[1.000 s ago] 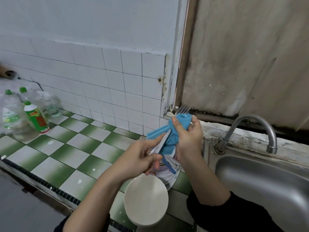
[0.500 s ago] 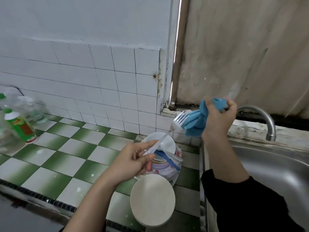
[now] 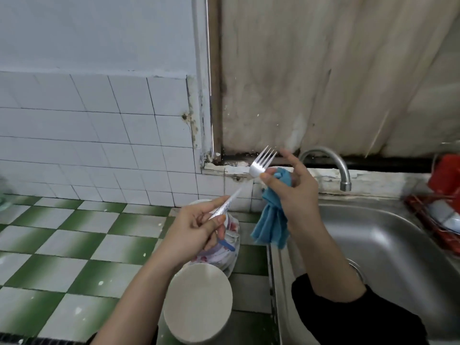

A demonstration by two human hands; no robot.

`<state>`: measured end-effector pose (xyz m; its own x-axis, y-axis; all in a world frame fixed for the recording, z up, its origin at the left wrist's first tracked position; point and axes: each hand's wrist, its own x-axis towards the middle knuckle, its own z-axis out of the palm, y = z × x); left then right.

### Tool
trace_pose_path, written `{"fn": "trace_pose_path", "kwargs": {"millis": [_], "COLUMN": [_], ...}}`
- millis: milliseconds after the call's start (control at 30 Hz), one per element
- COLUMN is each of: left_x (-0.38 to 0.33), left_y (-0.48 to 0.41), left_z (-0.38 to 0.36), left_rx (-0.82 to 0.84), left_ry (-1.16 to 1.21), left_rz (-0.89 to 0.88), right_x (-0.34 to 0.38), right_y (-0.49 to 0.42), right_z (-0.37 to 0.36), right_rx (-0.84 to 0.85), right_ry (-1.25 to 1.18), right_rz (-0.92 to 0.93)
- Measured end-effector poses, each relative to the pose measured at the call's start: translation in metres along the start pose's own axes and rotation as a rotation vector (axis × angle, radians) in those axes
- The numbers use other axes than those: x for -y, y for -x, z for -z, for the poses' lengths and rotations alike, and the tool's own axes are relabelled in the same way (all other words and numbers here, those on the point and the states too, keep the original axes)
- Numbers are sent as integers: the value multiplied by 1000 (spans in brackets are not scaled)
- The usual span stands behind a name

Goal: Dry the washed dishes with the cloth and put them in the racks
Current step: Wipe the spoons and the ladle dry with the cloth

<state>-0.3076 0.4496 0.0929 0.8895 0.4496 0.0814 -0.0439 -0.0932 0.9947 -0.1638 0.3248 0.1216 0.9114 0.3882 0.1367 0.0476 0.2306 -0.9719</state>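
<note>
Fingers (image 3: 210, 204) of left hand (image 3: 194, 227) pinch fork (image 3: 261, 164) handle, tines toward 1 o'clock. Right hand (image 3: 296, 190) pinches blue cloth (image 3: 271, 220) at fork's neck. Draw cloth firmly over tines; red rack (image 3: 420, 215) sits at 3 o'clock.

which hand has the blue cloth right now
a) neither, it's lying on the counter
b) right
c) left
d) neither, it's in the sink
b: the right hand pinches the blue cloth just below the head of the fork, while the left hand holds only the handle.
</note>
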Motion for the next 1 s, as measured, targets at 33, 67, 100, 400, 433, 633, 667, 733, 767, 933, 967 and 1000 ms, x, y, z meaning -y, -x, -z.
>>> {"fn": "trace_pose_path", "kwargs": {"millis": [33,67,100,400,433,633,667,733,767,933,967,1000], "left_x": [0,-1,-2,2,4,-21,-28,-42,-49,-74,-74,-75], "left_y": [-2,-4,-6,-25,-28,-49,-55,-70,-78,-104,-107,-109], "left_z": [-9,-19,-30,-160,-175,-261,-273,-295,-305,-356,-366,-374], "left_rx": [16,30,41,211,226,239,215,136,105,71,71,66], "left_ry": [-2,-2,-2,7,-17,-248,-237,-244,-258,-377,-380,-367], "left_rz": [3,5,6,44,48,-107,-127,-172,-199,-303,-312,-317], "right_x": [3,6,9,36,39,57,59,63,64,71,71,72], "right_y": [0,0,-1,-10,-11,-12,-13,-15,-17,-26,-29,-32], "right_z": [8,17,26,137,151,230,241,261,271,313,321,329], "right_rx": [1,-5,-18,-180,-181,-126,-127,-128,-126,-126,-135,-143], "right_ry": [14,37,66,290,314,424,447,464,465,466,477,487], "right_rz": [40,82,121,367,383,482,502,513,520,593,615,631]}}
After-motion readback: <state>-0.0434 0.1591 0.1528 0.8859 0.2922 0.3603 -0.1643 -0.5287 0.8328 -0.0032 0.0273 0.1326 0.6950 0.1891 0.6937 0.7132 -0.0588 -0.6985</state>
